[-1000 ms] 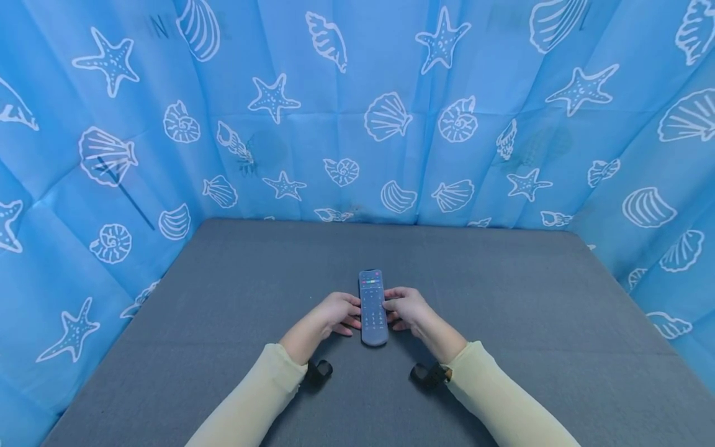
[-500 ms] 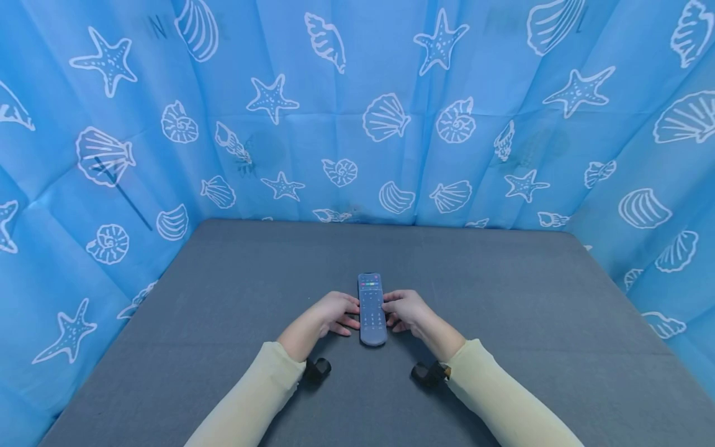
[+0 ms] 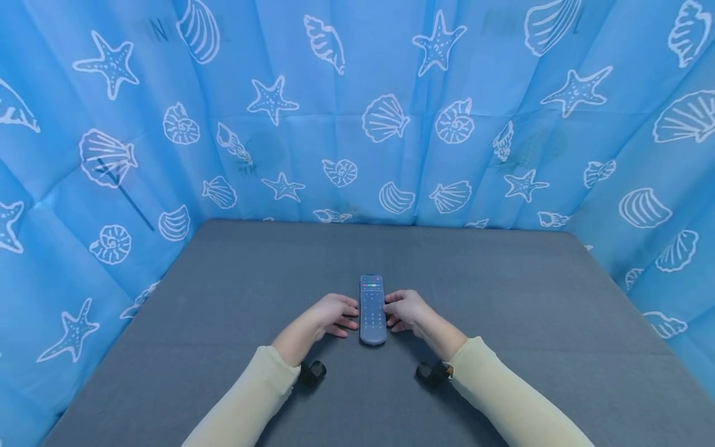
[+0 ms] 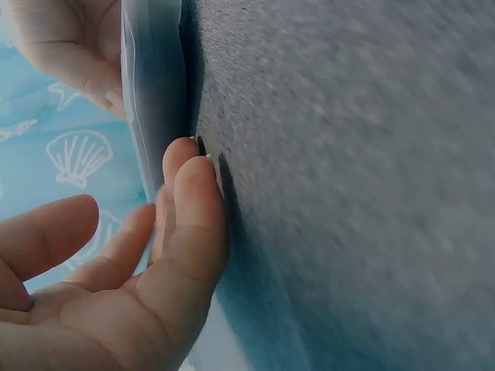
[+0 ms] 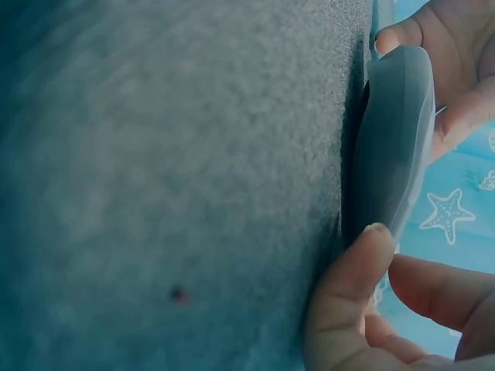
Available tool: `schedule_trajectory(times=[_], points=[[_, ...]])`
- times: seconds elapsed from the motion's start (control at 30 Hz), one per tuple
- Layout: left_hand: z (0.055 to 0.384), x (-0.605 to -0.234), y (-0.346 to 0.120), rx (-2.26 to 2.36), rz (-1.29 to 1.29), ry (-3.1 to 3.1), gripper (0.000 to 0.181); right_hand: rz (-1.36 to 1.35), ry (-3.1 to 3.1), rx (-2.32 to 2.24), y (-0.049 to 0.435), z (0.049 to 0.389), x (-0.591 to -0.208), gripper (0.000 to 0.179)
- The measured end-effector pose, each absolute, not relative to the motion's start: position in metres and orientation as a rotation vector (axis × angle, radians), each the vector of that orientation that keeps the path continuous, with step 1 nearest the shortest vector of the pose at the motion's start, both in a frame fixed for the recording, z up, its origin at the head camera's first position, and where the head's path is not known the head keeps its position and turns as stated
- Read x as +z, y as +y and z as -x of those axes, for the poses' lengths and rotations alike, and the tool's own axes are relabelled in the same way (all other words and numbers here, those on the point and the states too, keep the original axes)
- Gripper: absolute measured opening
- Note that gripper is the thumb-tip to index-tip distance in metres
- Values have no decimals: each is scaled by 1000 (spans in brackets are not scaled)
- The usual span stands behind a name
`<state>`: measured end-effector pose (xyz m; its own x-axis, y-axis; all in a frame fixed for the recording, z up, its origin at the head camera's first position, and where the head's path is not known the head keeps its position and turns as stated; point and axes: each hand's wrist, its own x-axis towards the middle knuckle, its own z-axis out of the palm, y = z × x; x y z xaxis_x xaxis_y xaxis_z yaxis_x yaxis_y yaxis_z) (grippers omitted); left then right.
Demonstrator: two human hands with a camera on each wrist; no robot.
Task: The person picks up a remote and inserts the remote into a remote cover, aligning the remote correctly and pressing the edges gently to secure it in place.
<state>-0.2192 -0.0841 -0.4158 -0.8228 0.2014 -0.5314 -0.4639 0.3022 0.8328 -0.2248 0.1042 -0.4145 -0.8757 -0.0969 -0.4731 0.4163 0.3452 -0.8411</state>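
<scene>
A slim grey-blue remote control [image 3: 372, 316] lies buttons up near the middle of the dark grey table, its long side pointing away from me. It seems to have a translucent cover. In the head view my left hand [image 3: 332, 315] rests beside its left edge with a narrow gap, fingers loosely bent. My right hand [image 3: 409, 310] is at the right edge, its fingertips touching or very close. The right wrist view shows a fingertip [image 5: 375, 239] against the side of the remote [image 5: 394, 139]. In the left wrist view, relaxed fingers [image 4: 197, 201] stand just short of it.
The grey cloth-covered table [image 3: 268, 261] reaches back to a blue curtain [image 3: 346, 149] printed with white shells and starfish. Black wrist straps [image 3: 313, 374] hang at both cuffs of the pale yellow sleeves [image 3: 246, 397].
My left hand has drawn slightly left, opening a small gap to the remote control. The remote's far end sits a little nearer in the picture. My right hand has barely moved.
</scene>
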Motion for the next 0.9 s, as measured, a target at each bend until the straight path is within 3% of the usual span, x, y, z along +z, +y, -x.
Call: schedule_trajectory(times=[0.5,0.9], points=[[204,-412,-126,1624,163,2107,36,-228,2182,-1631,145,212,-408,30],[185,-403,-166,1474,-99,2600,41,98,2502,-1414,198,202,-383,42]])
